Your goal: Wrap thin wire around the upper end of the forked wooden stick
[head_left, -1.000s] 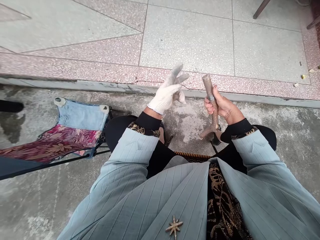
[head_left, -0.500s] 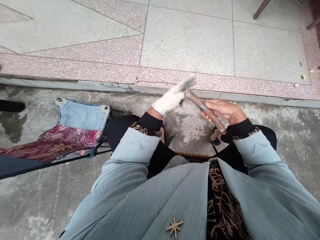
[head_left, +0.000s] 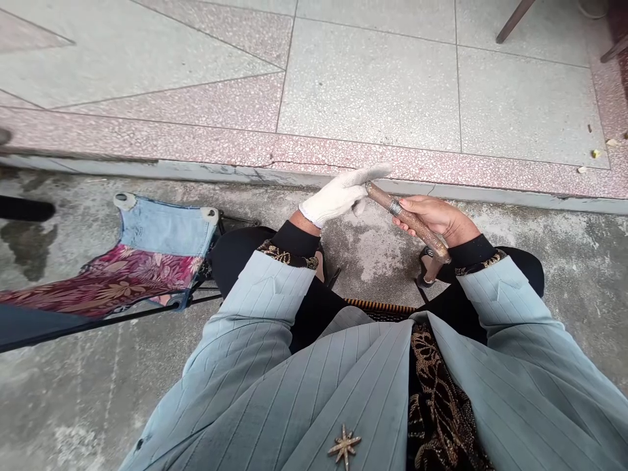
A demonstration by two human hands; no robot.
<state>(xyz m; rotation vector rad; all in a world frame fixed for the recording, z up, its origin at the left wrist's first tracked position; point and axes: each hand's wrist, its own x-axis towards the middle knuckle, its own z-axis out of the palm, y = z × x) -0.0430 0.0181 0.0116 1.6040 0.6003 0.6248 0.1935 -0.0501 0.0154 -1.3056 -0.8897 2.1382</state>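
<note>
My right hand (head_left: 436,214) is bare, wears a ring, and is closed around a brown forked stick (head_left: 380,194), which lies slanted with its far end up to the left. My left hand (head_left: 343,192) wears a white glove. Its fingers are stretched out flat, and their tips rest against the stick's far end. Both hands are in front of my knees, above the concrete ground.
A folding stool with a denim and red floral fabric seat (head_left: 142,252) stands to my left. A raised terrazzo tiled floor (head_left: 363,85) begins at a step edge (head_left: 220,171) ahead. Furniture legs (head_left: 513,19) show at the top right.
My right hand has tipped the stick from upright to slanting left. My gloved left hand, raised and spread before, has come over and laid its fingers on the stick's end.
</note>
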